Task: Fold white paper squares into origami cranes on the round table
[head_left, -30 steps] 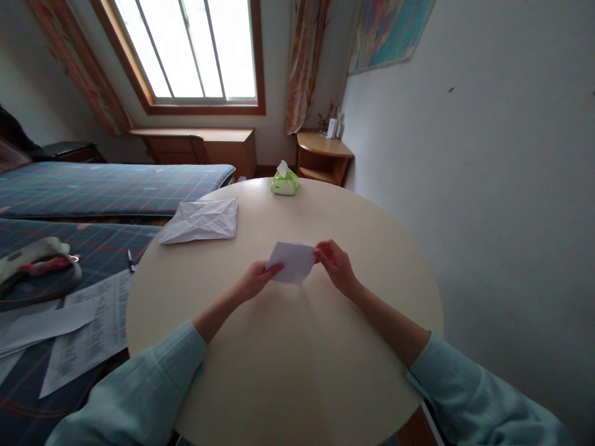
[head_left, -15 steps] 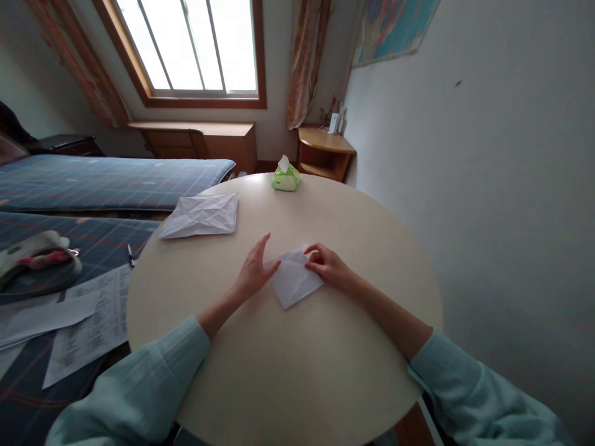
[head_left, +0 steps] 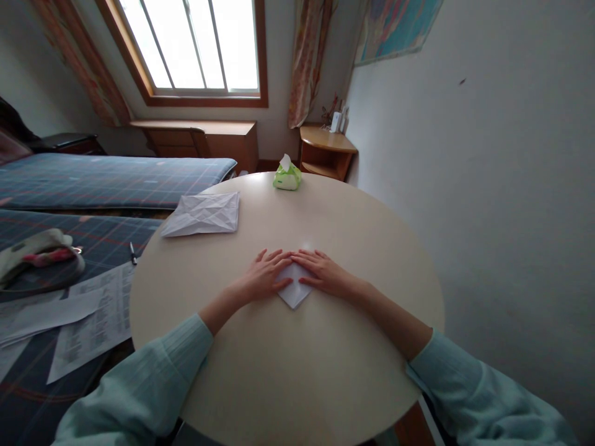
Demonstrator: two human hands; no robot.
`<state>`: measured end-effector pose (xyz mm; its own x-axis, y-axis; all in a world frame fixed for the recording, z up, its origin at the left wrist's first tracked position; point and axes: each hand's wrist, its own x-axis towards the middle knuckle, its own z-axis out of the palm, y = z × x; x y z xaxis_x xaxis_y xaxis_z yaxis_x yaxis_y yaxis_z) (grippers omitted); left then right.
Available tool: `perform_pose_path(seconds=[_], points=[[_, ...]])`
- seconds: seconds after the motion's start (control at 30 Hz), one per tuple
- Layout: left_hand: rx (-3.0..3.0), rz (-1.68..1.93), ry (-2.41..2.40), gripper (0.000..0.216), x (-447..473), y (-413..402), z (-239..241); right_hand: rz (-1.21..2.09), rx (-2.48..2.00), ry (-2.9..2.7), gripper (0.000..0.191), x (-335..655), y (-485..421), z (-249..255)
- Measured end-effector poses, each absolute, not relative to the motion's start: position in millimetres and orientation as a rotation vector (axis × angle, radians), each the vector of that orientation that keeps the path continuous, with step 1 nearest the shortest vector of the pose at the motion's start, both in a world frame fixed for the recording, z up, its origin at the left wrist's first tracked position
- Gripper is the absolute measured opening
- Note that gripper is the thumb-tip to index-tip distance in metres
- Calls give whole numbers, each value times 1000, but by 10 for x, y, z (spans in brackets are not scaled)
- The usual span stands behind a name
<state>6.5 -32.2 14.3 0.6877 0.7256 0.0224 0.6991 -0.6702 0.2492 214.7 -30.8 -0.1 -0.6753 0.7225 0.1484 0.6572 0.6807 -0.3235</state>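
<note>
A folded piece of white paper lies on the round cream table, one corner pointing toward me. My left hand rests flat over its left side, fingers stretched out. Over the right side lies my right hand, also flat with fingers extended. The fingertips of both hands meet near the paper's far corner. Much of the paper is hidden beneath the hands; its near corner and a strip in the middle show.
A larger creased white paper lies at the table's far left. At the far edge stands a green tissue pack. Printed sheets, a pen and a bag are on the bed at left. A wall borders the right.
Both hands have flattened onto the paper and come together. The left hand moved right from a raised, spread pose; the right hand opened from its pinch. The paper has turned slightly and looks smaller.
</note>
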Motion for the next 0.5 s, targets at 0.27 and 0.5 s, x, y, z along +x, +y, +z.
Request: perform_pose_path(seconds=[0.27, 0.5], points=[[2628, 145, 1191, 65, 53, -367, 153, 271, -1158, -2678, 52, 2209, -456, 148], [2547, -38, 985, 93, -87, -284, 187, 495, -1128, -2689, 77, 2288, -408, 141]])
